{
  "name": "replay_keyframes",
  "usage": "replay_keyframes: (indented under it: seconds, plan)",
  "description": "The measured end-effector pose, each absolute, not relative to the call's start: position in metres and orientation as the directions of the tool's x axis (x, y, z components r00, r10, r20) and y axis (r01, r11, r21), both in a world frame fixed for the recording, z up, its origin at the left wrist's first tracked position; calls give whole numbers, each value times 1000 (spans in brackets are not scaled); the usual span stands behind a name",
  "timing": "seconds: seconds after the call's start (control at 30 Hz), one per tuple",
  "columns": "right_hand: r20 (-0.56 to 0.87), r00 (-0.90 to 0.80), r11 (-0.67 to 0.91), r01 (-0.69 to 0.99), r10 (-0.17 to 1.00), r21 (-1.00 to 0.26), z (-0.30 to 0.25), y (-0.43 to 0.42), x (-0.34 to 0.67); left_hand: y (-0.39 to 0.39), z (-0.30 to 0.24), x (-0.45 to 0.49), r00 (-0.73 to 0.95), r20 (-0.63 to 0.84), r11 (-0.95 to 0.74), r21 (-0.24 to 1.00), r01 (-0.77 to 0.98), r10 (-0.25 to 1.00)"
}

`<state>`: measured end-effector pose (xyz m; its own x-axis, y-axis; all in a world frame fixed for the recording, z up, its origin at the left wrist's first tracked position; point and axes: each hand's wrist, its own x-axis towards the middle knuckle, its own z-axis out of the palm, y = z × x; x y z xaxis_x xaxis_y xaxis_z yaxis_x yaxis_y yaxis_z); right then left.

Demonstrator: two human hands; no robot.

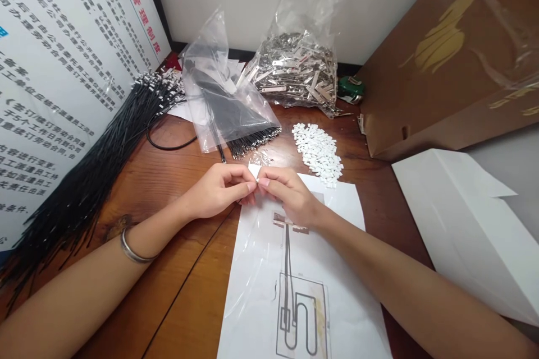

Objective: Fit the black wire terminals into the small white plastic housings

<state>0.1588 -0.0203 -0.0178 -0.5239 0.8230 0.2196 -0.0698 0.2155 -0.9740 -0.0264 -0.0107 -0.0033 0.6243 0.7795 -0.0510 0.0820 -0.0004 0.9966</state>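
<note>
My left hand [221, 188] and my right hand [288, 193] meet fingertip to fingertip over the top of a white sheet with a printed diagram [269, 291]. Both are closed in a pinch on something small that I cannot make out. A metal clip with a black wire [288, 235] lies on the sheet just under my right wrist. A pile of small white plastic pieces [319, 151] sits just beyond my right hand. A clear bag of black wires [227, 106] lies beyond my left hand.
A long bundle of black wires [96, 168] runs along the left by a printed board [54, 67]. A clear bag of metal clips [295, 73] stands at the back. A brown carton [442, 67] and a white box [467, 224] close off the right.
</note>
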Motion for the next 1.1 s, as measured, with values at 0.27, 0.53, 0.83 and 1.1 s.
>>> replay_keyframes:
  seconds: [0.27, 0.53, 0.83, 1.1]
  plan:
    - [77, -563, 78, -23, 823, -997, -17, -17, 165, -11, -5, -28, 657, -34, -11, 998, 65, 753]
    - [57, -574, 50, -28, 817, -998, -16, -17, 165, -10, -6, -28, 665, -38, -15, 997, 73, 746]
    - [96, -572, 142, 37, 815, -989, -17, -17, 166, -11, -4, -27, 661, -40, -33, 995, 98, 749]
    - [115, -549, 167, 47, 828, -985, -16, -18, 165, -11, -4, -28, 662, -45, -22, 996, 91, 748]
